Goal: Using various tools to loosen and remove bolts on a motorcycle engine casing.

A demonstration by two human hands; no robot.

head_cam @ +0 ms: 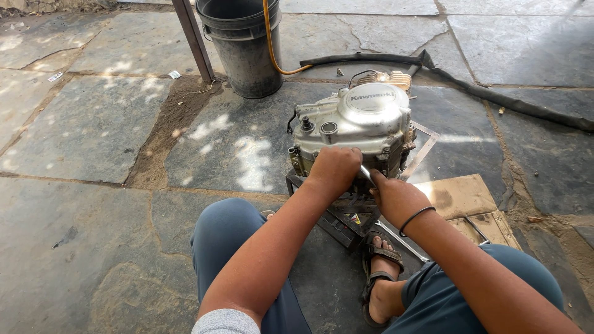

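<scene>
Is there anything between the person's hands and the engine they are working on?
Nothing visible does. The left hand rests directly on the near edge of the engine, and the right hand grips a metal tool whose tip reaches the engine's near side. The contact point itself is hidden behind the hands.

Stone-slab floor (93, 124), grey and uneven, lay patched with dappled sunlight. Cracked joints ran between slabs, bare dirt strip (170, 124) showing. Dark bucket (244, 49) stood beside rusty metal post (193, 38). Orange hose (270, 46) fed into bucket; black hose (495, 98) trailed across floor. Flattened cardboard (461, 195) lay at right.
</scene>
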